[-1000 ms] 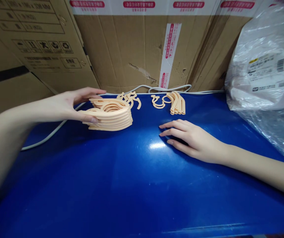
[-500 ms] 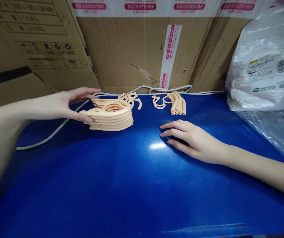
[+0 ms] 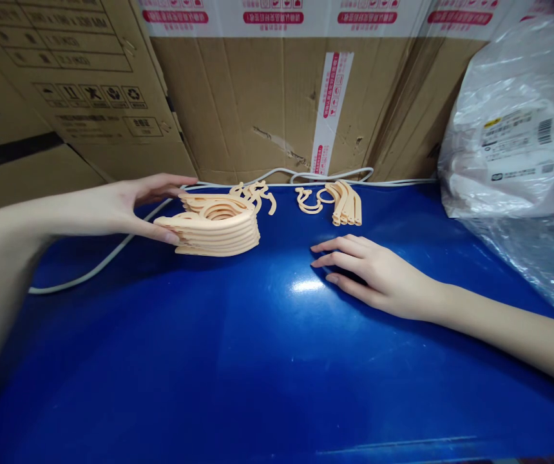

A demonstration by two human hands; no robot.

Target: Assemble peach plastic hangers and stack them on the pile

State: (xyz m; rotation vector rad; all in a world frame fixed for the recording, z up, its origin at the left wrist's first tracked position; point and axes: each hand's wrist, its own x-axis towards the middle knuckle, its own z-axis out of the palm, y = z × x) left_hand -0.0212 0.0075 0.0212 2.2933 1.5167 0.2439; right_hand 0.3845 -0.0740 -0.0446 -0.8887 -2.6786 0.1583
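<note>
Left hand [image 3: 129, 206], centre left, fingers loosely spread, thumb touching the peach hanger stack [image 3: 219, 231] sitting upper centre on the blue table [image 3: 257, 361], right hand [image 3: 378, 274] lying flat centre right, fingers slightly apart.

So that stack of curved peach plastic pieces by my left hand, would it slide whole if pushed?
Probably slides easily: the blue tabletop looks glossy. The stack is loose, unbound layers, so upper pieces may shift or fan out. Thin plastic likely makes it light and fairly stiff.

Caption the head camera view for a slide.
Left hand holds a stack of peach plastic hangers on a blue table; right hand rests flat nearby.
</note>
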